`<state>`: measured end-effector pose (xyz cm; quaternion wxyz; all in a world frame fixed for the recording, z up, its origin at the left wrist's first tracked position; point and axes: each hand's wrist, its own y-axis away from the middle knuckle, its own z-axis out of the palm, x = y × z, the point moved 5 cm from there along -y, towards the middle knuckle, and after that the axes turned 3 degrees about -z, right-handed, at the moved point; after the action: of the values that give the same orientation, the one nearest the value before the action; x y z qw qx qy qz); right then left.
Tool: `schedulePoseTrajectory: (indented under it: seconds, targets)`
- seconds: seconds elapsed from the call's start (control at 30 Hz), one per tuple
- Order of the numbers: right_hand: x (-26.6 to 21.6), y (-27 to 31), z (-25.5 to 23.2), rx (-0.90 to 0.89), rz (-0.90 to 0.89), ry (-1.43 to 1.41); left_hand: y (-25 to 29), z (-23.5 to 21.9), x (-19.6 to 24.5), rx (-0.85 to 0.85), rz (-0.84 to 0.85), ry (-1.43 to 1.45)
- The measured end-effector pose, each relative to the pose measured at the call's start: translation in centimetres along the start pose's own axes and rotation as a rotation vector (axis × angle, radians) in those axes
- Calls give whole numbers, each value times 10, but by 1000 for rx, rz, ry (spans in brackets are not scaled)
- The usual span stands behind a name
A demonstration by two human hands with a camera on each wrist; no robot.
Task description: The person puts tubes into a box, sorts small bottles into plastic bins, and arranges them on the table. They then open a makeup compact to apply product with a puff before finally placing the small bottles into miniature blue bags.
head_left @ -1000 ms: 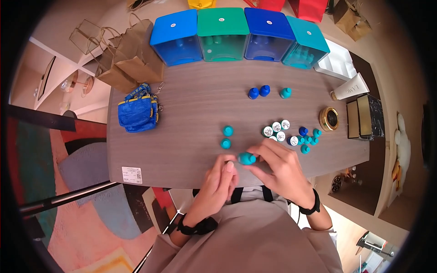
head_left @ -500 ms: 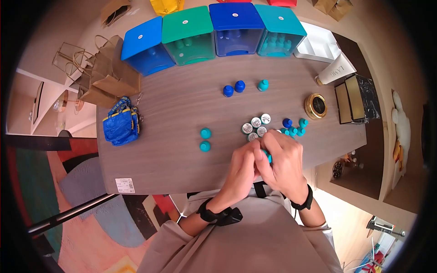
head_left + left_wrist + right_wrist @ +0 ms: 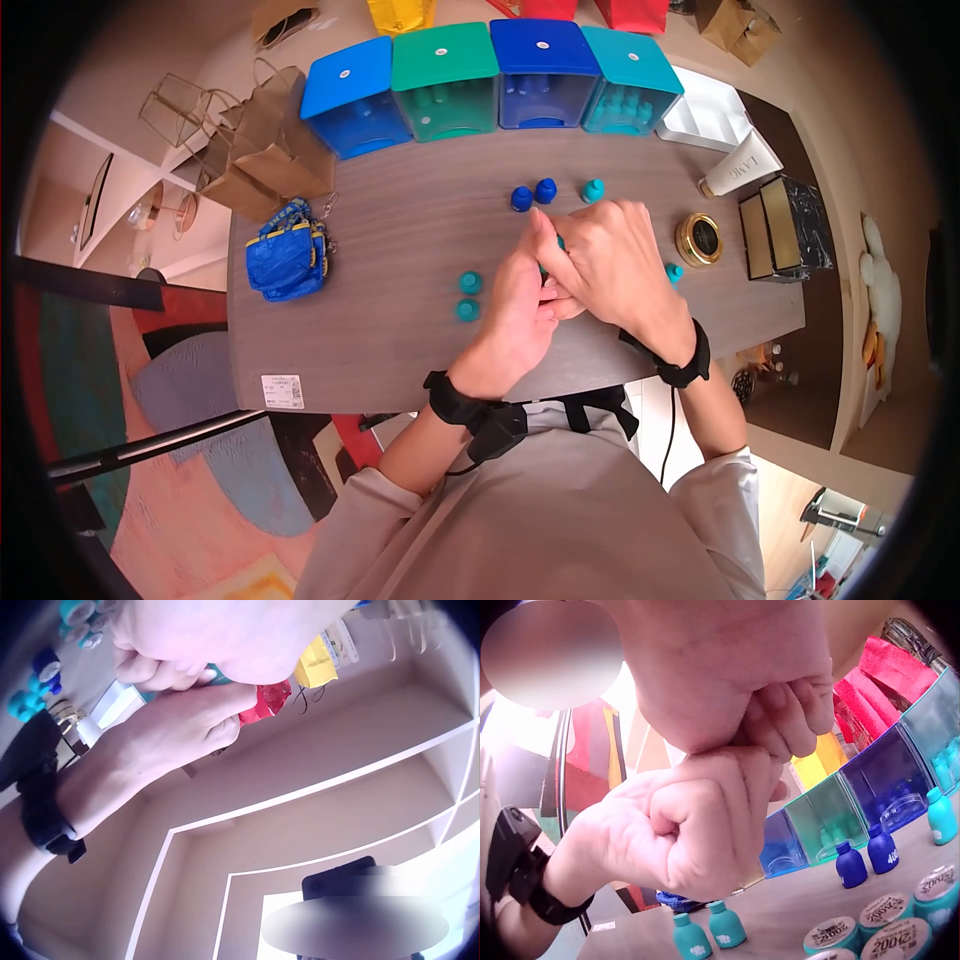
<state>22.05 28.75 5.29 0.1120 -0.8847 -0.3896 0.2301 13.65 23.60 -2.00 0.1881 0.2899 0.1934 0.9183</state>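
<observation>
Over the table, the left hand (image 3: 520, 315) and right hand (image 3: 622, 265) are pressed together with curled fingers around a small teal bottle (image 3: 560, 243), mostly hidden between them. In the left wrist view a sliver of the teal bottle (image 3: 217, 673) shows between the hands. Two teal bottles (image 3: 470, 282) stand left of the hands. Beyond them are two dark blue bottles (image 3: 521, 199) and one teal bottle (image 3: 593, 190). The right wrist view shows several bottles with round, labelled white ends up (image 3: 897, 942); the hands hide these in the head view.
Four lidded bins, blue (image 3: 350, 75), green (image 3: 445, 60), dark blue (image 3: 545, 50) and teal (image 3: 632, 60), line the back. Paper bags (image 3: 285, 140) and a blue pouch (image 3: 287, 258) sit left. A white tray (image 3: 705, 105), tube (image 3: 742, 163), gold-rimmed jar (image 3: 699, 239) and box (image 3: 785, 230) stand right.
The hands came together around the teal bottle, then moved forward over the table. They now cover the white-ended bottles. The head view has shifted as well.
</observation>
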Motion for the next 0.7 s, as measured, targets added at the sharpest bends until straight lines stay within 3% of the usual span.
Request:
schedulePoseTrajectory:
  seconds: [0.03, 0.1, 0.13, 0.2, 0.33, 0.4, 0.6, 0.7]
  targets:
    - [3, -2, 3, -3, -9, -2, -2, -8, 3, 3, 8, 5]
    - [6, -4, 9, -60, -51, -110, -3, -10, 3, -276, -137, 79]
    - [4, -5, 9, -62, -56, -110, -3, -12, 1, -276, -132, 82]
    - [-2, -3, 9, -115, -60, -86, 3, -13, -1, 51, -148, 40]
    - [6, 3, 11, -162, 7, -200, -6, -22, -15, -64, -157, 100]
    - [9, 9, 8, -129, 149, -438, -6, -19, -14, -159, -93, -27]
    - [16, 31, 10, -83, 300, -618, 0, -14, -12, -28, -20, -155]
    - [20, 39, 5, -89, 321, -648, 0, -17, -14, -75, 29, -259]
